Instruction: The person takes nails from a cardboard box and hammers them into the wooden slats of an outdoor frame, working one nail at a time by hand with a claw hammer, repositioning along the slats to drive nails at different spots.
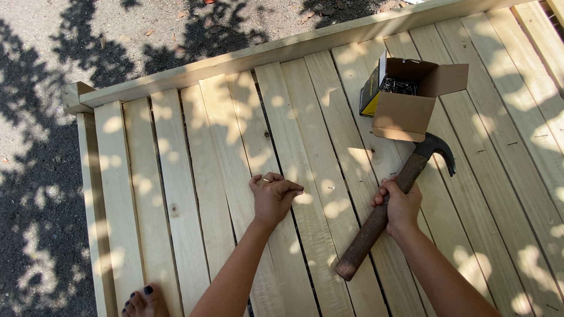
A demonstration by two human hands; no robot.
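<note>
1. Gripping: the right hand (399,205) is closed around the brown wooden handle of a claw hammer (388,205), about midway along it. The left hand (273,196) pinches a small nail (265,181) between its fingertips, fingers curled in and resting on the boards.

2. Wooden panel (235,147): pale slats laid side by side with narrow gaps, capped along the far edge by a long rail. It fills most of the view and is dappled with leaf shadow.

3. Ground (41,88): grey gravelly asphalt lies left of and beyond the panel, with patches of shade and a few dry leaves.

4. Hammer: it slants from lower left to upper right, its dark metal head near the box, its butt end over the slats near the bottom of the view.

5. Cardboard box (405,97): open, flaps up, standing on the slats just beyond the hammer head, with dark nails inside.

6. Bare foot (144,300): toes with dark polish rest on a slat at the bottom left.

7. Nail: tiny, at the left fingertips, well apart from the hammer head.
</note>
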